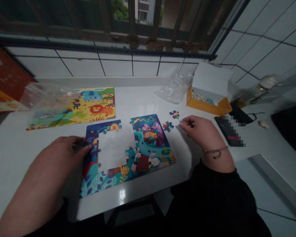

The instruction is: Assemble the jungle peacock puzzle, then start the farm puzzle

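Observation:
A partly assembled jigsaw puzzle [148, 148] lies on the white counter, showing rabbits and plants around a large gap left of its middle. At its left edge rests my left hand [69, 151], thumb and forefinger slightly apart, their tips touching the border pieces. My right hand [198, 130] hovers over the counter right of the puzzle, its thumb and forefinger pinched together. Whatever may be between those fingertips is too small to make out. Just left of them lie two small clusters of loose jigsaw pieces, one upper cluster [174, 114] and one lower cluster [168, 126].
Behind the puzzle lies a yellow animal picture board [96, 105], partly under a clear plastic bag [46, 95]. An open orange box [207, 105] holds jigsaw pieces, beside another plastic bag [175, 85]. A phone [228, 131] and a bottle [259, 87] stand right; a red box [7, 72] left.

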The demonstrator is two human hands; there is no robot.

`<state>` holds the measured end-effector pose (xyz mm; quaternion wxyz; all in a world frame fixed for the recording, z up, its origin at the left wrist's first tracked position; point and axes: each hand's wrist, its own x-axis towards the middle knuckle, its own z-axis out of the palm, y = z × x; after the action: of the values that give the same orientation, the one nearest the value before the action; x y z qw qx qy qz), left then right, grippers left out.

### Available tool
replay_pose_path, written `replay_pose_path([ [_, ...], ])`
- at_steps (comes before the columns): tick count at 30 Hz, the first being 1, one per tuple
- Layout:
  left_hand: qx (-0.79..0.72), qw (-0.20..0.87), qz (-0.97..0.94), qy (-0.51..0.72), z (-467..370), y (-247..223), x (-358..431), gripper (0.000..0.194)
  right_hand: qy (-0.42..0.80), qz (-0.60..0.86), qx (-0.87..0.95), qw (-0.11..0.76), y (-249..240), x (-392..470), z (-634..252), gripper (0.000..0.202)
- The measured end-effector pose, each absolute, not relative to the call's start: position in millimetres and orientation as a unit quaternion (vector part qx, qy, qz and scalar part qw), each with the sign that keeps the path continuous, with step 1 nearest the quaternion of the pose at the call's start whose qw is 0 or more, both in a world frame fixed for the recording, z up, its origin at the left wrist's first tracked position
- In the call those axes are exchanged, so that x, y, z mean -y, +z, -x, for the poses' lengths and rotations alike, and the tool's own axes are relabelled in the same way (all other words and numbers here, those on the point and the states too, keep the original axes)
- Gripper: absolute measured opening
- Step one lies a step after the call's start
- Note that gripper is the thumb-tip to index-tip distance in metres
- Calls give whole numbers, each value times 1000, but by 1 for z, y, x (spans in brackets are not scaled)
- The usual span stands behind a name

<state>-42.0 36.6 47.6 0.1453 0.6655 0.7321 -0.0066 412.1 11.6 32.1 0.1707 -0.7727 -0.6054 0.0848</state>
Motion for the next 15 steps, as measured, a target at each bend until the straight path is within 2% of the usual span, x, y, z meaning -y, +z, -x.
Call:
replay_pose_path([
  [3,-744,168,-645,-54,34,55,-35,55,52,735,661,141,18,-21,-389,37],
  [7,-749,162,-640,-54,30,58,-34,52,46,742,659,111,5,-28,-373,38],
  [15,-734,172,-657,10,40,47,-36,47,67,743,646,161,1,-26,-388,32],
])
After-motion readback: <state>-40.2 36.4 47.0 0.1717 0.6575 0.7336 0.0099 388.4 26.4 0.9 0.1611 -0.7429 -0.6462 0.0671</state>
